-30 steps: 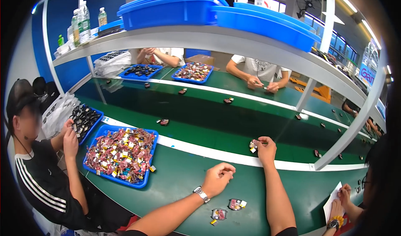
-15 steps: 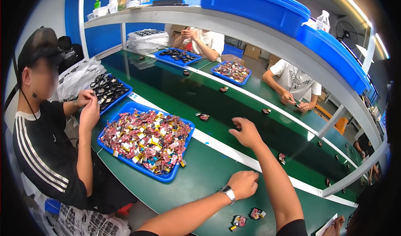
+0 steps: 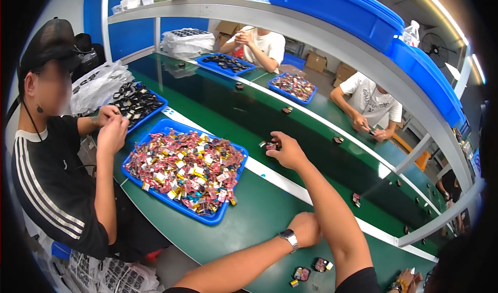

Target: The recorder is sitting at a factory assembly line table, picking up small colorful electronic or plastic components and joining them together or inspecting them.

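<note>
Over the dark green belt (image 3: pixel 244 106), my right hand (image 3: pixel 289 152) has its thumb and fingers bent around a small black, pink and white electronic part (image 3: pixel 270 146). My left hand (image 3: pixel 305 229), with a metal watch at the wrist, rests on the green worktop (image 3: pixel 259 210). My right forearm crosses in front of it and hides its fingers. Near my forearms lie two similar parts, one small electronic assembly (image 3: pixel 301 274) with a yellow tab and another assembly (image 3: pixel 322 265) with a white end.
A blue tray (image 3: pixel 207 219) heaped with pink, white and yellow parts stands left of my hands. Beside it a co-worker (image 3: pixel 57 163) handles something small near a tray of black pieces (image 3: pixel 136 106). Two people sit across the belt. A shelf (image 3: pixel 332 38) with blue bins spans overhead.
My right hand has moved left and down to the part on the belt, its fingers closing around it. That part has shifted right. My left hand has slid slightly behind the right forearm.
</note>
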{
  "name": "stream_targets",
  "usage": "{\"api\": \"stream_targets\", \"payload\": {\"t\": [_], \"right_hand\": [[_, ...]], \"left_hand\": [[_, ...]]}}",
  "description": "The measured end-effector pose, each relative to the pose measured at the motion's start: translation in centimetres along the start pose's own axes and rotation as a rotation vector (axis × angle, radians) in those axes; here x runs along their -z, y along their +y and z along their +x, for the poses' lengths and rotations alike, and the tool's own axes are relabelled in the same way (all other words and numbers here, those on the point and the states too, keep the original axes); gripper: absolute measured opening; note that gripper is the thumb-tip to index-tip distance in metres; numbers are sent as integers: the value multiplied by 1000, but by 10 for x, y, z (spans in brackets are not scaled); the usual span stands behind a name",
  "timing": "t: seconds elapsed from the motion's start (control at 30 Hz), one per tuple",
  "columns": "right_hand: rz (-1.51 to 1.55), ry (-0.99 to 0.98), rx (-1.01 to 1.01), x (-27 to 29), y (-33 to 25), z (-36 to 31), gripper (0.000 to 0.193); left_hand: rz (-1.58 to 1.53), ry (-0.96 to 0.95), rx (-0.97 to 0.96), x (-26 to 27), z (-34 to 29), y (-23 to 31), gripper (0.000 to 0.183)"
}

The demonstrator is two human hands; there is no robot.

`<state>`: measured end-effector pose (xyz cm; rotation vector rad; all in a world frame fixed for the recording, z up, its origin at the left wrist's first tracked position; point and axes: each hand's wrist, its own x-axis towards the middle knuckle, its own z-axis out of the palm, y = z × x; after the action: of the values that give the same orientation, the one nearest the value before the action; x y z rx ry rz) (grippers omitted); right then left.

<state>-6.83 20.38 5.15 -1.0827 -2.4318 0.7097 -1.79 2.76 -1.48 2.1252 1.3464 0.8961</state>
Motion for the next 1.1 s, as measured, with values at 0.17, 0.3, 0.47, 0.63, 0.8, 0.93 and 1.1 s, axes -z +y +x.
{"api": "stream_targets", "payload": {"t": [0.17, 0.3, 0.47, 0.63, 0.8, 0.93, 1.1], "right_hand": [[378, 148, 84, 61, -2, -109, 65], [52, 337, 107, 102, 27, -231, 73], [84, 222, 93, 104, 24, -281, 71], [66, 87, 77, 99, 24, -291, 75], [19, 112, 144, 96, 32, -301, 75], [18, 211, 152, 87, 35, -298, 70], [483, 320, -157, 61, 53, -314, 49]], "left_hand": [[-174, 267, 0, 12, -7, -2, 12], [-569, 192, 173, 17, 4, 7, 23], [-1200, -427, 344, 20, 6, 6, 47], [-1439, -311, 459, 25, 0, 1, 47], [-1286, -365, 352, 16, 2, -5, 37], [-1334, -293, 382, 24, 1, -6, 35], [-1326, -224, 320, 27, -2, 9, 39]]}}
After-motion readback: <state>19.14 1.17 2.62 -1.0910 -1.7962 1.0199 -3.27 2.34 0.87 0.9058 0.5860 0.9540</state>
